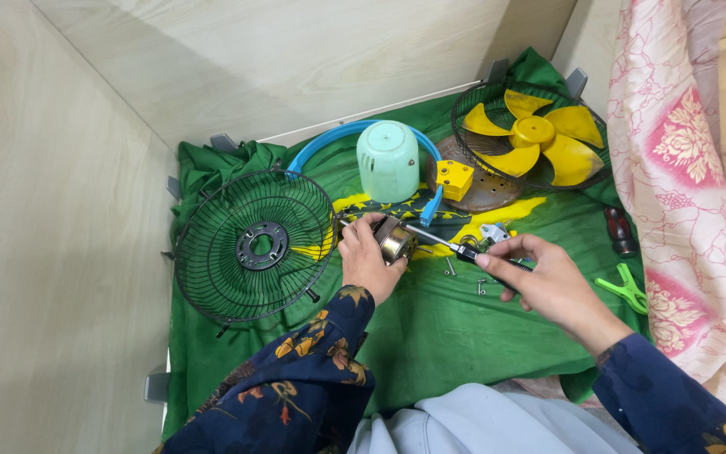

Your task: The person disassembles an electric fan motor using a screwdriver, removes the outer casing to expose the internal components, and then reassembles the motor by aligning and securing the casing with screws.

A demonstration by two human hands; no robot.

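Note:
My left hand (365, 256) grips a small metal fan motor (397, 241) over a green cloth (430, 336). A screwdriver (455, 248) with a dark handle lies in my right hand (548, 282), and its metal shaft points left, with the tip at the motor. A few loose screws (449, 267) lie on the cloth between my hands. Both sleeves are dark blue with a flower print.
A black wire fan guard (249, 244) lies to the left. Behind stand a pale green motor cover (388, 160), a blue hoop (329, 139), a yellow block (454, 178) and yellow fan blades (539, 134) in another guard. A green clamp (628, 290) and red-handled tool (621, 231) lie right, near a pink floral fabric (699, 185).

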